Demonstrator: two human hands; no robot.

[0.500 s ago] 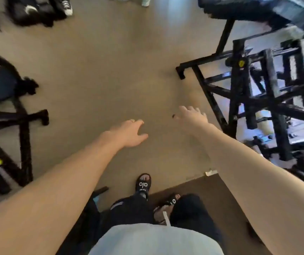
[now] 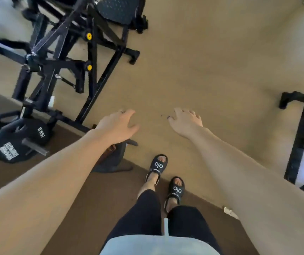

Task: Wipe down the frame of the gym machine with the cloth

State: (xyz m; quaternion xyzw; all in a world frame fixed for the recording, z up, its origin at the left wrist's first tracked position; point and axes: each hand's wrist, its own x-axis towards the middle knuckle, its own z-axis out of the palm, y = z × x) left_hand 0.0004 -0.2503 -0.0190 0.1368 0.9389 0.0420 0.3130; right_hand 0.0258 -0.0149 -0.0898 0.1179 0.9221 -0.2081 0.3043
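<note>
- Down at the middle of the frame, both bare arms reach forward over the tan floor (image 2: 212, 61), palms down.
- Just left of center, the left hand (image 2: 117, 126) has loosely spread, relaxed fingers and holds nothing; a thin ring shows on one finger.
- Right of center, the right hand (image 2: 186, 123) is likewise loose and spread, gripping nothing, with a dark ring on one finger.
- At the upper left stands the black gym machine (image 2: 70, 46), its slanted bars carrying two yellow caps, with a padded seat (image 2: 118, 10) near the top edge.
- Neither hand touches that frame; the left hand is nearer to its base bar.
- At the lower left, black weight plates (image 2: 16, 138) lie on the darker brown mat (image 2: 85, 208); one is marked 15 kg.
- Under the left wrist lies a dark grey bundle (image 2: 110, 161), partly hidden; whether it is a cloth I cannot tell.
- At the right edge is part of another black frame (image 2: 302, 137).
- Bottom center, two feet in black sandals (image 2: 158, 166) stand at the mat's edge.
</note>
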